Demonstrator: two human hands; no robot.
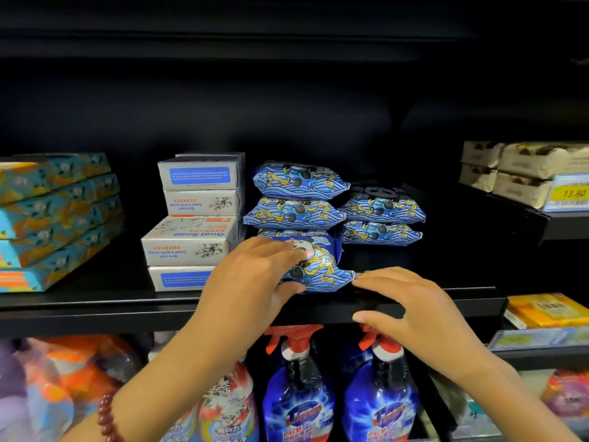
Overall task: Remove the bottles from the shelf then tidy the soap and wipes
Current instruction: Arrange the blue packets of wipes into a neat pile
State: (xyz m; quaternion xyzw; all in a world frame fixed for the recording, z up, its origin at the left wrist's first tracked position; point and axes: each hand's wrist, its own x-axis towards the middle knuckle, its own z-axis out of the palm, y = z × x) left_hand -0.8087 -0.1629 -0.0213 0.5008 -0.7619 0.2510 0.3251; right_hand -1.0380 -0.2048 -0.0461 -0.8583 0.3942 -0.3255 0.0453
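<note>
Left forearm: rises from the lower left, with a dark red bead bracelet [106, 416] on the wrist.
Spray bottles [298, 393]: two blue ones with red triggers stand upright side by side on the lower level, under the hands.
Shelf [95, 306]: black, its front lip running across the middle of the view.
Right hand [417, 301]: loose and holding nothing. The thumb lies against the shelf lip and the straight fingertips reach the right corner of the front wipes pack.
Left hand [251, 279]: grasps the front wipes pack [322, 269], fingers over its top and thumb under its near edge.
Front wipes pack: blue, tilted, at the shelf's front edge, just ahead of the tall wipes stack.
Soap boxes [194, 218]: grey-white, stacked unevenly, just left of the wipes.
Tall wipes stack [296, 199]: three packs piled behind the held one.
Short wipes stack [381, 218]: two packs, to the right and farther back.
Teal boxes [54, 218]: a leaning pile at far left.
Beige packs [516, 170]: stacked at far right, above a yellow price tag [572, 193].
</note>
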